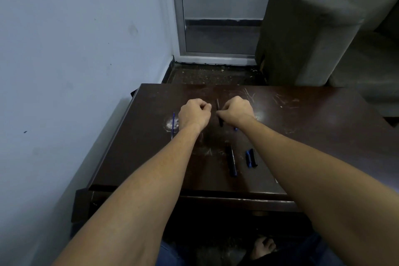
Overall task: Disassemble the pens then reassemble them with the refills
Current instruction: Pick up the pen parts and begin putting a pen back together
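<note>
Both my hands hover over the middle of the dark wooden table [313, 127]. My right hand [236, 110] is closed on a dark pen barrel [219, 112] that stands nearly upright between the two hands. My left hand [194, 113] is curled into a fist just left of the barrel; what its fingertips hold is hidden. A thin blue refill [173, 125] lies on the table left of my left hand. Nearer to me lie a dark pen body [231, 161] and a short blue-and-black pen piece [250, 157]. A small blue tip [235, 129] shows under my right wrist.
The table's left edge runs close to a pale wall [75, 49]. A grey-green sofa [319, 28] stands beyond the far right corner. A glass door [220, 17] is straight ahead past the table. My bare foot [264, 246] shows below the front edge.
</note>
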